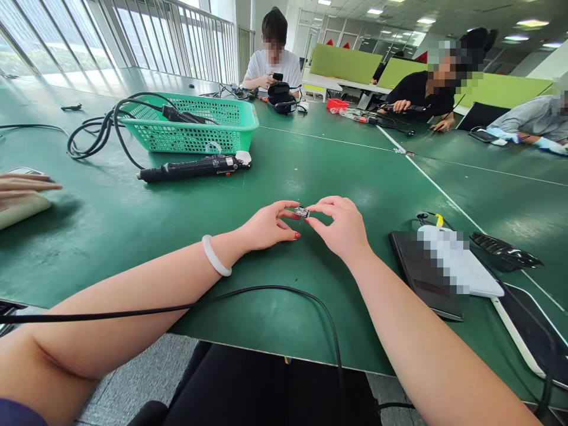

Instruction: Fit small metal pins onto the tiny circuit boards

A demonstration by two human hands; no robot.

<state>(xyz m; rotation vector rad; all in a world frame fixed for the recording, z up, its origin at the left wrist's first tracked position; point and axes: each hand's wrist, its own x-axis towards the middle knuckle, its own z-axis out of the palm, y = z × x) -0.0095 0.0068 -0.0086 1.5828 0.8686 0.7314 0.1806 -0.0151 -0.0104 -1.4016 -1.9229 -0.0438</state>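
Observation:
A small black-and-white part (302, 212), perhaps a tiny circuit board, is held just above the green table between my two hands. My right hand (341, 223) pinches its right end between thumb and forefinger. At its left end are the index and middle fingertips of my left hand (268, 226), closed about that side, while the left thumb stands apart below. Fine detail on the part is too small to make out. A white bangle (216, 256) circles my left wrist.
Beyond my hands lie a black electric screwdriver (195, 168) and a green basket (190, 127) with cables. A black cable (266, 288) crosses near my arms. To the right are a dark notebook (421, 275) and a white device (461, 260). Another person's hand (22, 192) is at left; co-workers sit opposite.

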